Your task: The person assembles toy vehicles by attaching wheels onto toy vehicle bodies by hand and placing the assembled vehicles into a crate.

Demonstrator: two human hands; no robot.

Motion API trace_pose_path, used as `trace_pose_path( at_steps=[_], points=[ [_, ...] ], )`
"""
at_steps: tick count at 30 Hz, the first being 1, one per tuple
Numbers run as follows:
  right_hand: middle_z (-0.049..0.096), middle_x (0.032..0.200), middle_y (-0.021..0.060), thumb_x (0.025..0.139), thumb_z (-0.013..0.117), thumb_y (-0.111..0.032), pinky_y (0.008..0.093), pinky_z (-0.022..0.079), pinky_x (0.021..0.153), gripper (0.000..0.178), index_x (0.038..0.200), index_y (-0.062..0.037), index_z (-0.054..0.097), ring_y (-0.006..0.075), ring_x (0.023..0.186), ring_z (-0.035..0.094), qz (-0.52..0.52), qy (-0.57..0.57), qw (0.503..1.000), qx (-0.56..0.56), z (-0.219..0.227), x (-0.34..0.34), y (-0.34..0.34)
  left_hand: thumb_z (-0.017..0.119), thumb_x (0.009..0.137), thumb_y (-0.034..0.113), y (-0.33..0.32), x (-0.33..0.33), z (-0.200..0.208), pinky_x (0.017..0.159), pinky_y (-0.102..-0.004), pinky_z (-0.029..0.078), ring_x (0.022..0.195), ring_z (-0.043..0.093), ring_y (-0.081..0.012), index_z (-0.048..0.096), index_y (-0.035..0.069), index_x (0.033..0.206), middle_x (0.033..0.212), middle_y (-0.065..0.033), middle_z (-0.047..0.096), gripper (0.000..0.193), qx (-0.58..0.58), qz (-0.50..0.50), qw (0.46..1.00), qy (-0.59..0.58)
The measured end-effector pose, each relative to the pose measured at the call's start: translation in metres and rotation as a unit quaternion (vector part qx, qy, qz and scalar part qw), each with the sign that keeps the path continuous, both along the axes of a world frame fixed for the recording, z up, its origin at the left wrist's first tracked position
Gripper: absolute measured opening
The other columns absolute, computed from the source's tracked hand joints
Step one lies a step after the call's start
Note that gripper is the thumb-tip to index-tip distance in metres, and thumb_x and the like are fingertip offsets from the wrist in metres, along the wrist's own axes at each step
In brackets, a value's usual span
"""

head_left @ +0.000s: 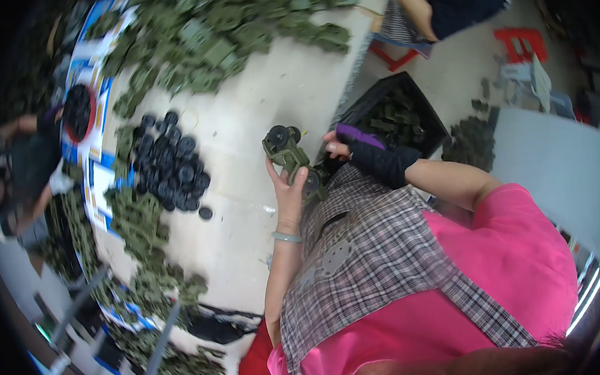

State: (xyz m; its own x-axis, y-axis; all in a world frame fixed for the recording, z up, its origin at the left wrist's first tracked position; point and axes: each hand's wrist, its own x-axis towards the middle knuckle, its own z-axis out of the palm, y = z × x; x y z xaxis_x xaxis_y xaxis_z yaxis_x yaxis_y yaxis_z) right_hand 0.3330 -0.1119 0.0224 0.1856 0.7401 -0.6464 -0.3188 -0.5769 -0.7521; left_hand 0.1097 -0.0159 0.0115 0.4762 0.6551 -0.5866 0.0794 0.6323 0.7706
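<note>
My left hand grips an olive-green toy vehicle above the table edge, thumb on one side and fingers on the other. Black wheels show at its upper end, and another wheel sits lower down beside my thumb. Just right of the vehicle is my right hand, in a black and purple fingerless glove, its bare fingers curled in. Whatever those fingers hold, if anything, is too small to make out. A pile of loose black wheels lies on the table to the left.
Many green toy parts are heaped across the far table, with more green pieces along the left side. A black crate of green parts stands right of the table. Co-workers sit at far left and far right, near a red stool.
</note>
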Motion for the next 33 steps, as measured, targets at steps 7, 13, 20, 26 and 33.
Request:
trace_pose_path(
  at_steps=[7, 13, 20, 26, 33],
  points=[
    [0.057, 0.148, 0.0127, 0.101, 0.073, -0.037, 0.0362, 0.052, 0.103, 0.067, 0.156, -0.004, 0.051, 0.0199, 0.128, 0.06, -0.132, 0.076, 0.987, -0.048, 0.024, 0.029, -0.068, 0.089, 0.081, 0.026, -0.036, 0.099, 0.022, 0.116, -0.0533, 0.04, 0.133, 0.052, -0.0455, 0.019, 0.01, 0.172, 0.145, -0.0269, 0.056, 0.116, 0.387, -0.454, 0.801, 0.056],
    [0.072, 0.112, 0.0127, 0.099, 0.071, -0.022, 0.0374, 0.056, 0.1, 0.039, 0.131, 0.0, 0.067, 0.029, 0.105, 0.071, -0.348, 0.138, 0.92, -0.114, -0.067, 0.063, -0.165, 0.08, 0.09, 0.019, -0.045, 0.124, 0.008, 0.121, -0.0484, 0.042, 0.146, 0.048, -0.042, 0.041, 0.01, 0.164, 0.157, -0.0223, 0.054, 0.084, 0.393, -0.473, 0.788, -0.032],
    [0.07, 0.128, 0.0303, 0.097, 0.058, -0.03, 0.0542, 0.055, 0.098, 0.046, 0.137, -0.0067, 0.064, 0.048, 0.119, 0.068, -0.122, -0.35, 0.898, -0.235, -0.147, 0.145, -0.239, 0.076, 0.095, 0.016, -0.037, 0.064, -0.016, 0.113, -0.0457, 0.05, 0.132, 0.062, -0.0419, 0.053, 0.006, 0.154, 0.143, -0.0236, 0.065, 0.064, 0.272, -0.469, 0.837, 0.078],
    [0.073, 0.108, 0.0241, 0.094, 0.062, -0.023, 0.0525, 0.057, 0.083, 0.042, 0.133, -0.0085, 0.067, 0.0417, 0.102, 0.073, 0.067, -0.485, 0.818, -0.303, -0.144, 0.16, -0.249, 0.075, 0.096, 0.014, -0.051, 0.019, -0.031, 0.105, -0.0459, 0.055, 0.124, 0.068, -0.04, 0.059, 0.0, 0.148, 0.134, -0.0259, 0.07, 0.056, 0.256, -0.422, 0.856, 0.154],
    [0.073, 0.115, 0.026, 0.092, 0.063, -0.016, 0.0523, 0.057, 0.091, 0.039, 0.129, -0.0064, 0.068, 0.0451, 0.108, 0.07, 0.151, -0.518, 0.764, -0.354, -0.105, 0.158, -0.234, 0.072, 0.096, 0.013, -0.065, 0.01, -0.045, 0.107, -0.0464, 0.054, 0.125, 0.068, -0.0411, 0.058, 0.0, 0.148, 0.136, -0.0269, 0.069, 0.056, 0.214, -0.423, 0.863, 0.173]
  ],
)
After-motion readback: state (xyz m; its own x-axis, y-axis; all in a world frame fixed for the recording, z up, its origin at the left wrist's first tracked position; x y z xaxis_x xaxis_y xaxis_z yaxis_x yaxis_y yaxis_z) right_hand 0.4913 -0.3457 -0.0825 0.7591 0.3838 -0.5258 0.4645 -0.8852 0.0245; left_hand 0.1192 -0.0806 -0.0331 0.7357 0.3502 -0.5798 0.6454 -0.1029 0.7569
